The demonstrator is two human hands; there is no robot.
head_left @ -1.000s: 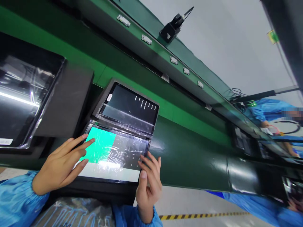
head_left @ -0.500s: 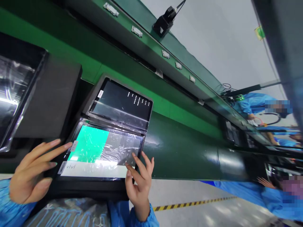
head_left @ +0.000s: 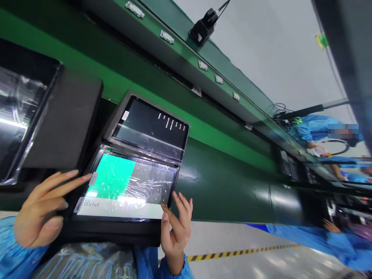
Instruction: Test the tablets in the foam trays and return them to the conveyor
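Observation:
A tablet [head_left: 116, 182] in clear film lies before me, its screen showing a green panel, a grey keypad and a white strip that reads "8vlvi". My right hand [head_left: 176, 224] is over the tablet's right edge, index fingertip at the lower keypad, other fingers spread. Its grip is open and empty. At the left edge, my left hand [head_left: 48, 207] has its index finger stretched to a small white label on the tablet; the fingers are apart and hold nothing. Just behind lies a second tablet [head_left: 151, 128] with a dark screen and a short list of white text.
At the left, a film-wrapped tablet [head_left: 20, 112] rests by a dark foam block [head_left: 64, 120]. The green bench [head_left: 226, 186] runs off to the right. A black plug adapter [head_left: 203, 29] and several small white parts sit along the rear ledge. People in blue work at the far right.
An "8" has appeared at the start of the text in the white strip. My right hand has shifted slightly right and down across the keypad. My left hand stays at the label.

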